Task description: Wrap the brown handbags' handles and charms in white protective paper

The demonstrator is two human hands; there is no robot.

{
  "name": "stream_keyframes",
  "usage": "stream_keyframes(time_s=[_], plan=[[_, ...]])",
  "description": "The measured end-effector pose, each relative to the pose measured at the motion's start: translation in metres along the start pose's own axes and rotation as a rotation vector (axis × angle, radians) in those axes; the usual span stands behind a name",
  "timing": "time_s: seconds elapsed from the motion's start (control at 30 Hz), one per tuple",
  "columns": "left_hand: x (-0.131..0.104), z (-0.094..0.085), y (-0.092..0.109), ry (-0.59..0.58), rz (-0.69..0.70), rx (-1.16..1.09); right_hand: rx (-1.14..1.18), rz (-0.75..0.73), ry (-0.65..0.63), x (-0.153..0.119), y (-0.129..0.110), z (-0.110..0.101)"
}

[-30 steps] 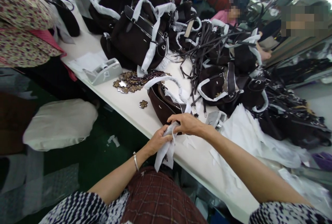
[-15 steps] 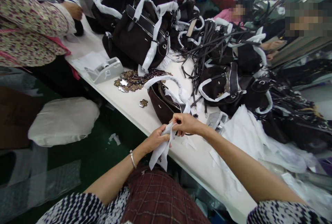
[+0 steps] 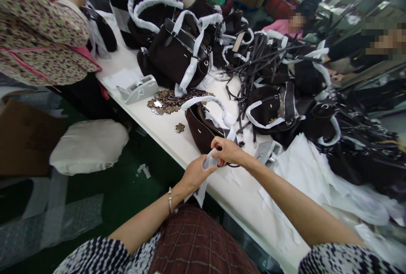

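Between my two hands is a strip of white tissue paper (image 3: 209, 160), folded or wrapped, its loose end hanging past the table edge. My left hand (image 3: 197, 173) grips it from below, thumb up, wrist toward me. Close beside it, my right hand (image 3: 226, 150) pinches the upper part of the paper with bent fingers. Whether something lies inside the paper is hidden. Just beyond my hands stands a dark brown handbag (image 3: 199, 132), its handle (image 3: 206, 98) wrapped in white paper. A dark strap curves out beneath my right hand.
Several brown bags with wrapped handles (image 3: 171, 54) crowd the white table (image 3: 165, 138). Flower-shaped tags (image 3: 166, 102), a tape dispenser (image 3: 139, 90), another dispenser (image 3: 268, 152), dark straps (image 3: 253, 62) and white paper sheets (image 3: 301, 168) lie around. A co-worker in a floral sleeve (image 3: 47, 41) stands at left.
My left hand has turned and slid up the paper, closer to my right hand, covering more of the strip. The view has shifted slightly. The co-worker's hand at left has moved.
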State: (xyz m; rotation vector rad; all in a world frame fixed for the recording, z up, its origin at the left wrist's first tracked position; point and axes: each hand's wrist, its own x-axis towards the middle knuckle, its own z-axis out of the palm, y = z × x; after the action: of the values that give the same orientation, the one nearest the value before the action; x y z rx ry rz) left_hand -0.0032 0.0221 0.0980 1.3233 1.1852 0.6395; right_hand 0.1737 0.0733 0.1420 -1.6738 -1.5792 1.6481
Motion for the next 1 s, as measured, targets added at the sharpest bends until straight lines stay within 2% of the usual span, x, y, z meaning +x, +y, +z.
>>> stream_keyframes(time_s=[0.07,0.2,0.33,0.47,0.57,0.67,0.77,0.9,0.93,0.97,1.0], plan=[[0.001,0.002,-0.005,-0.021,-0.012,-0.048,-0.007,-0.003,-0.011,-0.002,-0.001,0.002],[0.000,0.001,-0.012,-0.135,-0.044,-0.275,0.036,0.028,-0.032,-0.004,-0.001,0.003],[-0.002,0.004,-0.012,-0.060,-0.089,-0.415,0.088,0.024,-0.031,-0.003,-0.001,-0.001],[-0.005,0.008,-0.007,-0.023,-0.099,-0.382,0.126,0.040,-0.014,-0.004,-0.003,0.000],[-0.007,0.009,-0.003,0.016,-0.115,-0.345,0.147,-0.016,0.084,-0.016,-0.007,0.005],[-0.007,0.010,-0.004,0.049,-0.150,-0.301,0.251,-0.146,0.280,-0.039,-0.005,0.005],[-0.003,0.010,-0.009,0.074,-0.154,-0.265,0.384,-0.158,0.601,-0.073,0.025,-0.008],[0.000,0.012,-0.013,0.069,-0.152,-0.273,0.356,0.038,1.209,-0.126,0.113,-0.045],[0.000,0.012,-0.013,0.065,-0.157,-0.279,0.274,0.111,1.291,-0.135,0.137,-0.055],[0.001,0.013,-0.013,0.062,-0.164,-0.285,0.196,0.163,1.285,-0.141,0.160,-0.063],[0.001,0.013,-0.013,0.062,-0.173,-0.291,0.150,0.178,1.201,-0.144,0.180,-0.070]])
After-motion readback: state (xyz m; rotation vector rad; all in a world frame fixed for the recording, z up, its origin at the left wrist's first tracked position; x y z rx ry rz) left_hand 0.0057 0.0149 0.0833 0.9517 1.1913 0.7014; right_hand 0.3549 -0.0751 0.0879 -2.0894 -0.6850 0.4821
